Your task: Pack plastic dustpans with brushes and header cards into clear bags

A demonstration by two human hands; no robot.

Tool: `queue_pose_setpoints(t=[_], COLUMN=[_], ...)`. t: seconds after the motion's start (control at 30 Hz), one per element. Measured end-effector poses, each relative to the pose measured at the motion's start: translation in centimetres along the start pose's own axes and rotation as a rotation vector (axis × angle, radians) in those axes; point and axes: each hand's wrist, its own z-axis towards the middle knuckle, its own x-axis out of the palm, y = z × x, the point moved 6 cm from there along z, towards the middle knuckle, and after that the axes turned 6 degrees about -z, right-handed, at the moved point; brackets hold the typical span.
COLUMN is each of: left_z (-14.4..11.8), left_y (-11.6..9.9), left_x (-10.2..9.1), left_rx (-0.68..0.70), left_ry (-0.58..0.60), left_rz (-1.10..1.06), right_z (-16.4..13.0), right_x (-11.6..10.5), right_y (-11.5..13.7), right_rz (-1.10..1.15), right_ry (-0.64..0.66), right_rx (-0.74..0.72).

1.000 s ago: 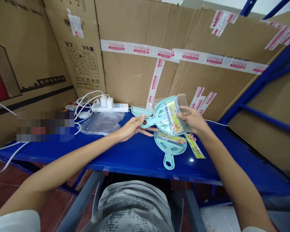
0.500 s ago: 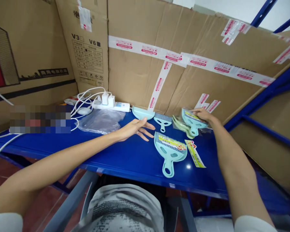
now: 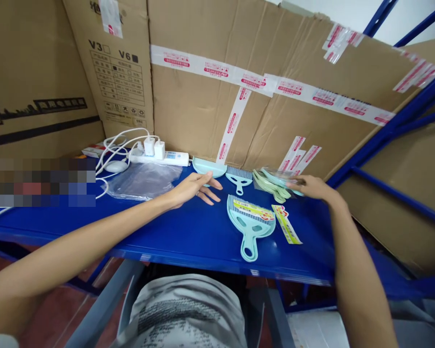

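Observation:
My left hand [image 3: 195,187] hovers over the blue table with its fingers apart, holding nothing. Close behind it a pale blue dustpan [image 3: 209,166] lies near the back edge, beside a small blue brush [image 3: 239,181]. At the right, my right hand [image 3: 310,187] grips a bagged light blue dustpan set [image 3: 275,179], which is tilted and partly blurred. Green dustpan sets [image 3: 271,188] in clear plastic lie under and beside it. Nearer the front is a light blue dustpan with brush [image 3: 251,224], bearing a yellow label. Right of that lies a loose yellow label strip [image 3: 287,224].
Flat clear plastic bags [image 3: 143,181] lie left of my left hand. Behind them a white power strip [image 3: 170,158] holds plugs and tangled white cables. Cardboard sheets [image 3: 203,116] stand along the back. Blue metal bars [image 3: 391,140] slant up on the right.
My right hand has tilted the bagged light blue dustpan set, showing more of the green ones beneath. The left hand stays open in about the same place. The view has shifted slightly.

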Motion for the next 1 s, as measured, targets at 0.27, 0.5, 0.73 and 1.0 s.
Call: queue_pose_setpoints(t=[0.27,0.5,0.73,1.0], left_z=[0.2,0.2,0.2,0.6], left_y=[0.1,0.1,0.3,0.5], left_x=[-0.5,-0.7,-0.8,-0.9], left_rx=[-0.014,-0.038,-0.037,0.0], left_ry=[-0.036,-0.066,-0.065,-0.056], left_rz=[0.049,0.125,0.173,0.303], right_z=[-2.6,-3.4,-4.2,-6.7], right_x=[2.3,2.9,2.2,0.2], right_y=[5.5,7.0,7.7,12.8], right_rz=[-0.199,-0.155,-0.122,0.034], right_ry=[0.0,-0.093,-0.15,-0.282], right_rx=[0.031,0.008,0.025,-0.061])
